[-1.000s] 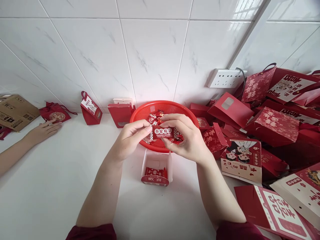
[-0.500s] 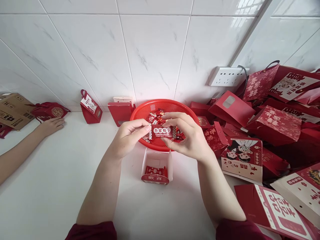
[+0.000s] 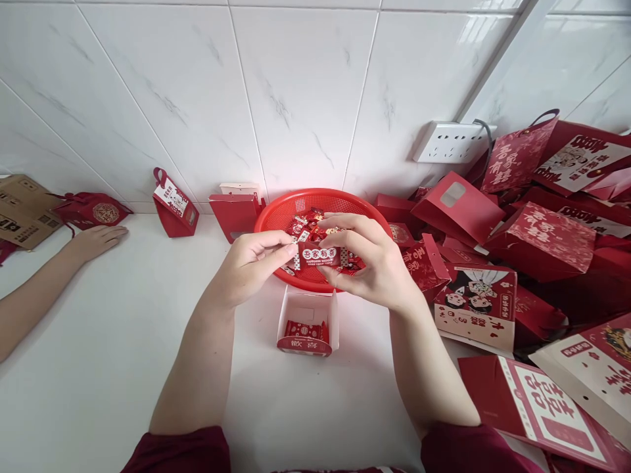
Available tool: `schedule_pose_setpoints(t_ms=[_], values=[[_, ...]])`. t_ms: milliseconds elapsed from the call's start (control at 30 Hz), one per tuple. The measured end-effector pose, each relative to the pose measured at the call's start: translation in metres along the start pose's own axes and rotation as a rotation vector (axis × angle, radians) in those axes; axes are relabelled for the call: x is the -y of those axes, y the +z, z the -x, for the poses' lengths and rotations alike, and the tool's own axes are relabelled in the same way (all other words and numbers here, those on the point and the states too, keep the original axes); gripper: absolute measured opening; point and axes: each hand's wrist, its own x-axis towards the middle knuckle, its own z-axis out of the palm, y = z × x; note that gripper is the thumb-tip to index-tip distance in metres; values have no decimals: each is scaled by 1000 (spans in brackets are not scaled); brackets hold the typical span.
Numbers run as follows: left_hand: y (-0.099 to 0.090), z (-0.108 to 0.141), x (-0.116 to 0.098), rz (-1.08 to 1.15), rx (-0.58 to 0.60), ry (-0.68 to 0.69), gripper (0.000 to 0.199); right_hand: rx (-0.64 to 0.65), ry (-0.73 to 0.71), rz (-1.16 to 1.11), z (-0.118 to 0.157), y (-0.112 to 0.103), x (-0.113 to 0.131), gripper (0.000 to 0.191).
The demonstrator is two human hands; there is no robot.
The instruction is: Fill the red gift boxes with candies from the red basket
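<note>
A red wrapped candy (image 3: 318, 255) with white lettering hangs level over the near part of a red plastic basket (image 3: 276, 213). My left hand (image 3: 254, 266) pinches its left end between thumb and fingers. From the other side, my right hand (image 3: 372, 259) is curled round it, fingers at the top edge and thumb at the bottom. More small wrapped candies (image 3: 308, 223) lie in the basket, partly hidden behind my hands. Just below stands an open small box (image 3: 304, 345), white inside, with red-wrapped pieces (image 3: 303, 330) in it.
Many red gift boxes (image 3: 542, 236) are heaped on the right, below a power strip (image 3: 451, 142). At the back left stand a tagged red box (image 3: 175, 207) and an upright red box (image 3: 234, 213). Another person's hand (image 3: 96, 243) rests beside a red box (image 3: 93, 209) and a carton (image 3: 24, 210).
The view has shifted slightly, so everything sits a little higher in the picture. Both hands keep nearly the same hold on the candy. The other person's hand stays put.
</note>
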Motion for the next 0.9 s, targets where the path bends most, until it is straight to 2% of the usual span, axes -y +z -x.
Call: schedule_pose_setpoints(t_ms=[133, 333, 567, 767, 833, 900], values=[[-2, 1, 1, -60, -21, 2, 26, 45, 53, -58, 0, 0, 0, 20], [-4, 2, -1, -105, -39, -23, 26, 141, 110, -99, 1, 4, -1, 39], [-4, 2, -2, -159, 1, -33, 27, 120, 78, -41, 1, 3, -1, 28], [-16, 2, 7, -276, 29, -122, 27, 180, 62, -61, 2, 1, -4, 28], [-19, 3, 12, -374, 115, -155, 30, 202, 58, -83, 3, 1, -4, 26], [-19, 3, 17, -431, 293, -172, 33, 229, 51, -128, 2, -1, -2, 25]])
